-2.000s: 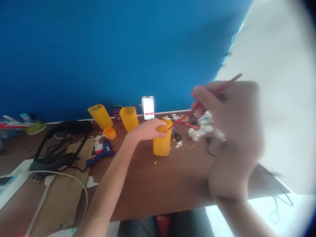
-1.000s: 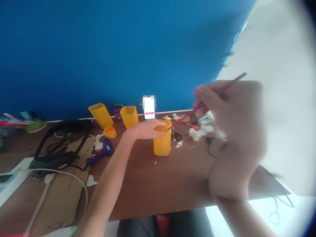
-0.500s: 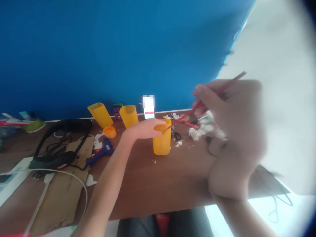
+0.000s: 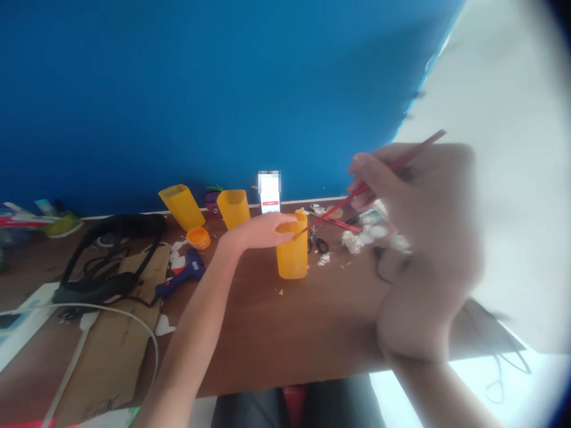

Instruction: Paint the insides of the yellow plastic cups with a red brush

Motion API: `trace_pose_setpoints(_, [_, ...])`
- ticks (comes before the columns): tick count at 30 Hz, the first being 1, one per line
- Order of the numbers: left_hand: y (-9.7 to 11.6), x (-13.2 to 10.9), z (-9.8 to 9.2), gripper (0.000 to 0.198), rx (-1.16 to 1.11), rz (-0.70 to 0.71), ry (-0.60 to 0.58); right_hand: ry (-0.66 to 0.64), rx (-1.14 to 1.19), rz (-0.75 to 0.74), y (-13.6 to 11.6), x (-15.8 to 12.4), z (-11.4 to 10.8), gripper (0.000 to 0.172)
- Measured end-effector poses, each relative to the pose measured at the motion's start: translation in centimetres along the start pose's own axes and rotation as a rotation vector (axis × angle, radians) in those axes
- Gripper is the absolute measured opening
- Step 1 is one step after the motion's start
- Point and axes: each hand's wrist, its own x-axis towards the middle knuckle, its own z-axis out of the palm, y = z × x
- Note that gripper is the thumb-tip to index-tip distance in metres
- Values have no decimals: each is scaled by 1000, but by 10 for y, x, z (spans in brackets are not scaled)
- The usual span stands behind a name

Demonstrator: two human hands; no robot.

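An upright orange plastic cup stands mid-table. My left hand grips its rim from the left, fingers curled round the top. My right hand is close to the camera and blurred; its fingers pinch a thin red paintbrush. The brush slants down to the left, and its tip reaches the cup's rim beside my left fingers.
Two more orange cups stand tilted at the blue wall, with a small orange paint pot and a blue glue gun in front. A phone leans on the wall. Paper scraps, black cables and cardboard lie around.
The brush tip has slid a little left along the cup's rim. Both hands stay almost where they were.
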Motion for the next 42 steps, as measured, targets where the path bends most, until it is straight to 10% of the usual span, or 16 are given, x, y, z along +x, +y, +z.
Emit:
trace_pose_setpoints(10, [1, 1, 3, 30, 93, 33, 1, -17, -5, 5, 0, -1, 0, 28])
trace_pose_setpoints(18, [-3, 6, 5, 59, 109, -17, 47, -14, -1, -10, 2, -1, 1, 30])
trace_pose_setpoints(30, [5, 9, 10, 25, 70, 10, 74, -12, 33, -40, 3, 1, -1, 30])
trace_pose_setpoints(42, [4, 4, 5, 34, 68, 17, 40, -62, 71, -74, 1, 3, -4, 33])
